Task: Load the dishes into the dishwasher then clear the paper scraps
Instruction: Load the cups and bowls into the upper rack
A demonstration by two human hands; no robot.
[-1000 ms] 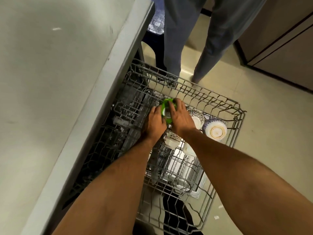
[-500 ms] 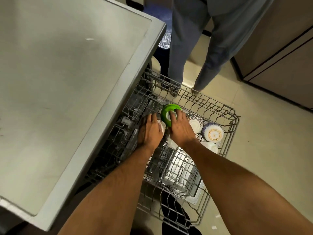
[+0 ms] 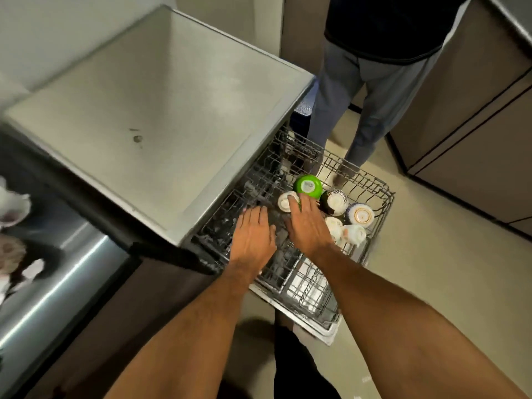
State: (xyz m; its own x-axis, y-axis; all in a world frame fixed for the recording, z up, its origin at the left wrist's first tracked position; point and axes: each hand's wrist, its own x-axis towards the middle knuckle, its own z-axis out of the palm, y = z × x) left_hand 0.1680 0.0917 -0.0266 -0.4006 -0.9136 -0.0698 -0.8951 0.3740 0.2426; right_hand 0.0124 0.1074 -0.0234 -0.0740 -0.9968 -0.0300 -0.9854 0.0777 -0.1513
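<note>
The dishwasher's wire rack (image 3: 383, 191) is pulled out over the floor. A green bowl (image 3: 308, 186) sits upside down in it at the back. Beside it are a small white cup (image 3: 285, 200), a dark patterned bowl (image 3: 335, 202), a blue-rimmed bowl (image 3: 360, 215) and white cups (image 3: 354, 234), all turned over. My right hand (image 3: 306, 226) hovers flat over the rack, its fingertips by the green bowl and the white cup, holding nothing. My left hand (image 3: 253, 234) is spread flat over the rack's left side, also empty.
A grey countertop (image 3: 149, 110) covers the dishwasher at left. Another person (image 3: 374, 90) stands just behind the rack on the tiled floor. Brown cabinets (image 3: 475, 139) line the right. Blurred dishes (image 3: 11, 208) lie at the far left. Paper scraps (image 3: 365, 380) dot the floor.
Both hands have let go of the green bowl, which now rests upside down in the rack. The hands have drawn back and opened flat; the view has pulled up and away.
</note>
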